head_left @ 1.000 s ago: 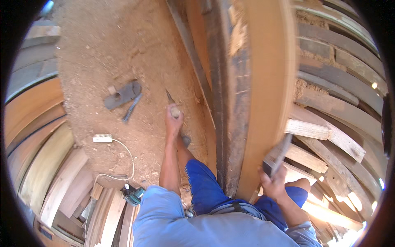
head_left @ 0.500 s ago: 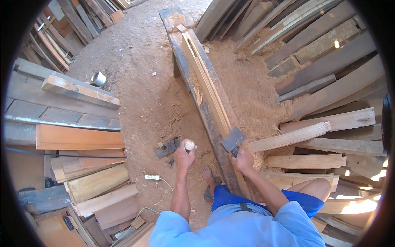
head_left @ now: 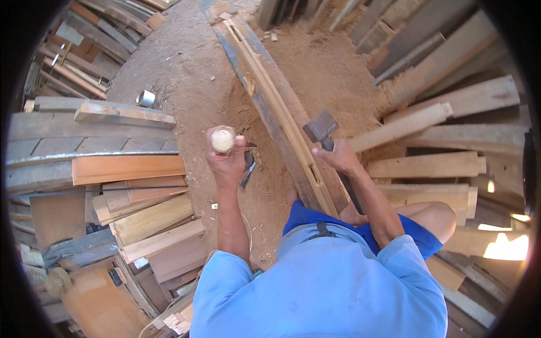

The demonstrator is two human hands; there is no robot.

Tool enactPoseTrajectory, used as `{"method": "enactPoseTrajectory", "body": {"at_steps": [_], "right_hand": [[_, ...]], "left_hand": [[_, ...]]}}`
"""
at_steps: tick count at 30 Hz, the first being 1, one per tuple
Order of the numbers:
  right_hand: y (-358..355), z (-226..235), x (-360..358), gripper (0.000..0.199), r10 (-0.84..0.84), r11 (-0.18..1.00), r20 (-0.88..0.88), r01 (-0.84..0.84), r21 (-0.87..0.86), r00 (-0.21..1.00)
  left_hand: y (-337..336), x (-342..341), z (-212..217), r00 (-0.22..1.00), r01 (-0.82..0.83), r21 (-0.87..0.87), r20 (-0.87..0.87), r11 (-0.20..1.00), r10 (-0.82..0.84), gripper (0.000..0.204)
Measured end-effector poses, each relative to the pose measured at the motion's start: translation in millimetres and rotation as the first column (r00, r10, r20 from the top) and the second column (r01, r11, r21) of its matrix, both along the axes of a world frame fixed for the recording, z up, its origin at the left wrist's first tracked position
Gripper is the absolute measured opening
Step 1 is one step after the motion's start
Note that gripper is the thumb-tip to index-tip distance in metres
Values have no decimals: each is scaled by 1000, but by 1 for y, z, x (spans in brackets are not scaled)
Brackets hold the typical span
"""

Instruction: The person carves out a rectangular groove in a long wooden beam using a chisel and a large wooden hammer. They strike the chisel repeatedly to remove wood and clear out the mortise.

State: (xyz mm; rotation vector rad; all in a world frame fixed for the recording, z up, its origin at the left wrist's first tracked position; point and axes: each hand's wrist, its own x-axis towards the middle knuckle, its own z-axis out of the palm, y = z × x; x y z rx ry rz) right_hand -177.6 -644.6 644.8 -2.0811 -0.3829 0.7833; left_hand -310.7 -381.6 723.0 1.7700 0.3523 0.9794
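Observation:
My left hand is raised to the left of the bench, its fingers wrapped round a wooden handle whose pale round end faces up; whatever lies below that handle is hidden by the hand. My right hand is closed on a mallet with a dark, block-shaped head, held over the bench's right side. Its handle runs back toward my knee. Between the hands lies a long pale timber with narrow slots cut into its top. Under it is a dark, worn plank bench.
On the ground by my left hand lies a dark tool, partly covered. Stacked boards line the left, with a metal cup beyond them. Planks lean on the right. Sawdust covers the ground.
My left hand has risen with the wooden handle, moving left and farther forward. My right hand has lifted the mallet forward. The view has shifted, and the slot in the near timber now shows.

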Motion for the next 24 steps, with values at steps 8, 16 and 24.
{"method": "enactPoseTrajectory", "body": {"at_steps": [8,16,24], "right_hand": [[-76,127,-17,32,-198,825,4,164,541,980],[-111,198,-50,25,-313,614,7,197,764,950],[-119,206,-57,22,-401,533,43,195,823,915]], "left_hand": [[-99,39,3,932,362,-294,117,885,-342,26],[-145,61,-12,940,302,-385,-31,872,-339,15],[-151,60,-22,963,240,-483,6,842,-271,11]]}}
